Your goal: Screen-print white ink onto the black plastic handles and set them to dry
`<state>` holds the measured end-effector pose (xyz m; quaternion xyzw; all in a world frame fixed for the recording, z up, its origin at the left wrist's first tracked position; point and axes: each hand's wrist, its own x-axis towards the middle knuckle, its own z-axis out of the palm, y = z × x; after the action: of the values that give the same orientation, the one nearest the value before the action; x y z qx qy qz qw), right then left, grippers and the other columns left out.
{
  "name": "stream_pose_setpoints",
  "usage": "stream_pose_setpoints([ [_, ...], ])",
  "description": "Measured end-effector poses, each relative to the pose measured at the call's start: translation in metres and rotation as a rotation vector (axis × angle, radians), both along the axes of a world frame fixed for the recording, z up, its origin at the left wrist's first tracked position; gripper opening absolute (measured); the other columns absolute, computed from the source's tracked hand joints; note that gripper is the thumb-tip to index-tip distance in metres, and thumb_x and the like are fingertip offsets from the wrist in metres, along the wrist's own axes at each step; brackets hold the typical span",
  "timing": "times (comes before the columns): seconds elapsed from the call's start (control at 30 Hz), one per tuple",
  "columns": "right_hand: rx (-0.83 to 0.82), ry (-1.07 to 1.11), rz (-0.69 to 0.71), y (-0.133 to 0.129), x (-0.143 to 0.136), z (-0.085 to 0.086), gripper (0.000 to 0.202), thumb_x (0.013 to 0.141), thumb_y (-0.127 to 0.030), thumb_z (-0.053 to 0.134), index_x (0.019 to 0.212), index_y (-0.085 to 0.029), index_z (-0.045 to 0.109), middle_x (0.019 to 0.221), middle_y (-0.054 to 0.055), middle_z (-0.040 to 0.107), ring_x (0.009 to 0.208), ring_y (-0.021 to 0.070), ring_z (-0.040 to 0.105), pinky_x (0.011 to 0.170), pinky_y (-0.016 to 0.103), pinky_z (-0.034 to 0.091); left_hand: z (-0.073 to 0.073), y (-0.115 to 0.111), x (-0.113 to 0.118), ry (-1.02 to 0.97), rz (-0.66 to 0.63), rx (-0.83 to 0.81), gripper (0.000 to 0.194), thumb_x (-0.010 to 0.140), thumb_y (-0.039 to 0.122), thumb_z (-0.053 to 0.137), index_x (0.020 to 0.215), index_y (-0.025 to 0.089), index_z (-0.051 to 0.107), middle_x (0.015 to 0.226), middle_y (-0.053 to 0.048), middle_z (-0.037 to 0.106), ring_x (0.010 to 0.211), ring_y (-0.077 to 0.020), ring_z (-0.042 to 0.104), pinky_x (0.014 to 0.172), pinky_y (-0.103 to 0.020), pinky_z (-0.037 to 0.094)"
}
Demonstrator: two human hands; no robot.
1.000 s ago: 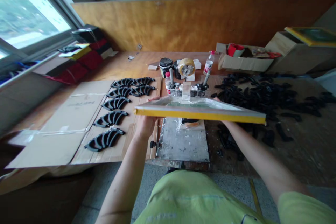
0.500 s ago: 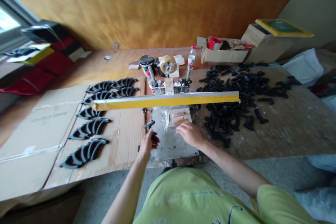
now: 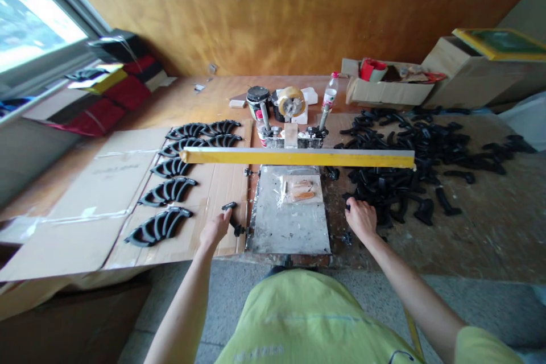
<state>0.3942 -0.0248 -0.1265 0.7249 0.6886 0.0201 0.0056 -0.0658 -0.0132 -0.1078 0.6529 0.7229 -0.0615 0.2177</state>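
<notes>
My left hand [image 3: 215, 230] is closed around a black curved handle-like piece [image 3: 229, 206], held over the cardboard just left of the flat metal plate [image 3: 273, 227]. My right hand [image 3: 362, 218] is at the near left edge of a pile of similar black pieces [image 3: 396, 187]. Its fingers are pinched on one of them, mostly hidden by the hand. On the plate lies a clear pad with orange-brown shapes [image 3: 302, 194]; nothing else rests there. Left of my left hand, several black pieces stand nested in fanned groups [image 3: 160, 227] on the cardboard [image 3: 209, 182].
A long yellow-edged bar [image 3: 298, 158] spans above the plate's far end, fixed to a clamp stand [image 3: 292, 135]. Behind it are a black tub [image 3: 258, 102], a tape roll [image 3: 292, 102] and a bottle [image 3: 330, 91]. An open carton [image 3: 388, 92] sits back right; red boxes [image 3: 106, 96] are back left.
My left hand has moved left with the black piece, from beside the plate to over the cardboard. My right hand has left the plate and reached right to the pile. The view has shifted.
</notes>
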Motion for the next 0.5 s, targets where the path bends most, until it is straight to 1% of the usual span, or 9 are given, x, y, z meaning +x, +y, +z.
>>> stream_pose_setpoints([
  [0.07, 0.084, 0.099, 0.006, 0.014, -0.009, 0.004, 0.019, 0.084, -0.018, 0.055, 0.102, -0.016, 0.061, 0.087, 0.01, 0.067, 0.085, 0.0234, 0.057, 0.076, 0.034, 0.038, 0.008, 0.006, 0.004, -0.041, 0.106, 0.051, 0.044, 0.092, 0.041, 0.033, 0.115, 0.016, 0.061, 0.079, -0.01, 0.067, 0.067, -0.0219, 0.064, 0.063, -0.029, 0.044],
  [0.1, 0.138, 0.163, 0.052, 0.021, -0.015, 0.007, 0.02, 0.085, -0.017, 0.054, 0.104, -0.015, 0.061, 0.09, 0.01, 0.067, 0.087, 0.0233, 0.057, 0.078, 0.034, 0.039, 0.015, 0.009, 0.008, -0.118, 0.175, 0.095, 0.048, 0.094, 0.044, 0.027, 0.108, 0.016, 0.063, 0.074, -0.009, 0.066, 0.064, -0.0208, 0.063, 0.06, -0.029, 0.043],
  [0.17, 0.236, 0.294, 0.221, 0.035, -0.03, 0.015, 0.023, 0.087, -0.016, 0.051, 0.109, -0.015, 0.061, 0.1, 0.011, 0.067, 0.095, 0.0232, 0.056, 0.085, 0.034, 0.04, 0.036, 0.018, 0.022, -0.315, 0.294, 0.205, 0.058, 0.094, 0.053, 0.019, 0.099, 0.017, 0.063, 0.062, -0.004, 0.061, 0.056, -0.0177, 0.059, 0.055, -0.026, 0.042],
  [0.2, 0.264, 0.345, 0.326, 0.042, -0.04, 0.02, 0.025, 0.089, -0.015, 0.049, 0.111, -0.016, 0.061, 0.104, 0.01, 0.066, 0.099, 0.023, 0.054, 0.089, 0.034, 0.04, 0.05, 0.022, 0.032, -0.452, 0.345, 0.284, 0.059, 0.093, 0.058, 0.02, 0.1, 0.017, 0.063, 0.059, -0.002, 0.059, 0.052, -0.0158, 0.056, 0.052, -0.025, 0.041],
  [0.27, 0.255, 0.404, 0.529, 0.054, -0.062, 0.028, 0.028, 0.091, -0.014, 0.046, 0.113, -0.018, 0.063, 0.108, 0.009, 0.065, 0.103, 0.0222, 0.052, 0.094, 0.035, 0.039, 0.084, 0.032, 0.053, -0.761, 0.407, 0.469, 0.057, 0.09, 0.062, 0.029, 0.109, 0.018, 0.059, 0.058, 0.002, 0.057, 0.046, -0.0118, 0.05, 0.047, -0.022, 0.038],
  [0.33, 0.196, 0.416, 0.657, 0.065, -0.085, 0.033, 0.03, 0.091, -0.013, 0.045, 0.113, -0.019, 0.065, 0.108, 0.008, 0.066, 0.103, 0.0218, 0.052, 0.094, 0.035, 0.039, 0.122, 0.042, 0.074, -1.077, 0.423, 0.654, 0.054, 0.088, 0.062, 0.037, 0.111, 0.018, 0.058, 0.057, 0.003, 0.055, 0.043, -0.009, 0.045, 0.045, -0.02, 0.035],
  [0.37, 0.166, 0.412, 0.686, 0.069, -0.096, 0.034, 0.03, 0.091, -0.013, 0.046, 0.112, -0.019, 0.066, 0.108, 0.008, 0.066, 0.103, 0.022, 0.052, 0.093, 0.035, 0.04, 0.139, 0.047, 0.084, -1.204, 0.42, 0.718, 0.053, 0.088, 0.062, 0.039, 0.108, 0.017, 0.059, 0.055, 0.004, 0.053, 0.042, -0.0084, 0.043, 0.044, -0.02, 0.034],
  [0.43, 0.125, 0.396, 0.689, 0.074, -0.112, 0.033, 0.029, 0.09, -0.012, 0.047, 0.111, -0.018, 0.067, 0.107, 0.009, 0.066, 0.105, 0.0228, 0.052, 0.093, 0.036, 0.04, 0.167, 0.054, 0.098, -1.337, 0.386, 0.762, 0.052, 0.088, 0.061, 0.04, 0.101, 0.016, 0.062, 0.052, 0.004, 0.051, 0.041, -0.0081, 0.042, 0.043, -0.02, 0.033],
  [0.5, 0.103, 0.375, 0.678, 0.074, -0.12, 0.031, 0.03, 0.089, -0.012, 0.048, 0.112, -0.018, 0.067, 0.109, 0.01, 0.065, 0.106, 0.0232, 0.052, 0.093, 0.037, 0.04, 0.181, 0.057, 0.106, -1.356, 0.355, 0.743, 0.053, 0.089, 0.061, 0.038, 0.098, 0.015, 0.064, 0.05, 0.003, 0.049, 0.041, -0.0085, 0.042, 0.043, -0.02, 0.033],
])
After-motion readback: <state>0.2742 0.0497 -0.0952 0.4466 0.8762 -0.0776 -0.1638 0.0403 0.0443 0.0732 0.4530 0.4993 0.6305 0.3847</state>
